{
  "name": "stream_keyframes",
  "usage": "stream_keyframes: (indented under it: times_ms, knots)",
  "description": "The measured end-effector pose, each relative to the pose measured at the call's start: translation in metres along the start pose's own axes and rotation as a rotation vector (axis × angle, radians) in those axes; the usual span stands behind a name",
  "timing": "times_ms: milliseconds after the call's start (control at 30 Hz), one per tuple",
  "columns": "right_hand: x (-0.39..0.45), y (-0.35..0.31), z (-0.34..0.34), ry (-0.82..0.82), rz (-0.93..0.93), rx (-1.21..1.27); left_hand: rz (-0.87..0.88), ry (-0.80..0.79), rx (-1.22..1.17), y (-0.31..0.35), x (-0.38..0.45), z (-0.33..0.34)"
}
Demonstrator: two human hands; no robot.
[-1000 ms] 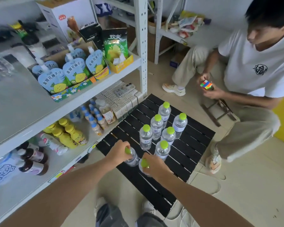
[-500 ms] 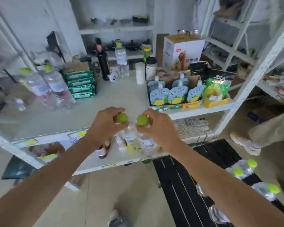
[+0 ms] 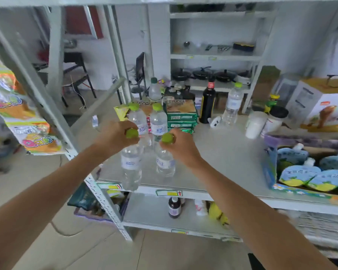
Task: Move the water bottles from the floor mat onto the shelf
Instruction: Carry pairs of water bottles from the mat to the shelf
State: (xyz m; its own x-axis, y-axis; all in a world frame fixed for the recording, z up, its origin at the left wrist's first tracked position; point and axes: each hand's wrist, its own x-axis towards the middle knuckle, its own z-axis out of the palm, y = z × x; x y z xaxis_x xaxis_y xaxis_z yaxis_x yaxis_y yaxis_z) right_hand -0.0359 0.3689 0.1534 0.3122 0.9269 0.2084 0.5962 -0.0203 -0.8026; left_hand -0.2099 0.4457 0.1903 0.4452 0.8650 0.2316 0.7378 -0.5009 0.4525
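Observation:
My left hand [image 3: 115,138] grips the green cap of one clear water bottle [image 3: 130,168], and my right hand [image 3: 180,146] grips the cap of a second water bottle [image 3: 164,164]. Both bottles hang upright over the front left part of the white shelf [image 3: 228,158]. The left one reaches down past the shelf's front edge. Just behind them two more green-capped bottles [image 3: 158,121] stand side by side on the shelf. The floor mat is out of view.
Stacked green packs [image 3: 180,118], a dark sauce bottle [image 3: 207,103], another water bottle [image 3: 232,105] and white cups [image 3: 255,124] stand further back. A box of blue drink pouches [image 3: 308,172] fills the right front. A slanted metal upright [image 3: 47,106] borders the shelf's left end.
I have turned from the floor mat to the shelf. Both hands carried their bottles up and forward, from mid-air in front of the shelf to above its front left part.

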Motion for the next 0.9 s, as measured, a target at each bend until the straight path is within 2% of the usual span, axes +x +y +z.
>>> stream_keyframes:
  times_ms: [133, 300, 400, 500, 633, 800, 900]
  knots:
    - [0.027, -0.014, 0.029, -0.026, 0.014, 0.047, -0.031, 0.056, -0.040, -0.032, 0.015, 0.000]
    - [0.039, -0.020, 0.043, 0.021, 0.015, 0.003, -0.080, 0.113, -0.042, -0.051, 0.033, 0.005]
    - [0.034, -0.018, 0.046, 0.013, -0.003, -0.013, -0.041, 0.144, -0.008, -0.049, 0.036, 0.012]
    - [0.024, -0.011, 0.048, 0.023, -0.007, -0.029, -0.004, 0.079, -0.016, -0.046, 0.038, 0.017]
    - [0.021, -0.006, 0.046, -0.003, 0.020, -0.004, 0.074, 0.068, 0.047, -0.037, 0.039, 0.020]
    - [0.006, -0.006, 0.039, -0.117, 0.108, -0.033, 0.057, 0.051, 0.109, -0.031, 0.041, 0.019]
    - [-0.034, 0.024, 0.031, -0.050, 0.238, 0.008, 0.061, 0.062, 0.164, -0.027, 0.041, 0.020]
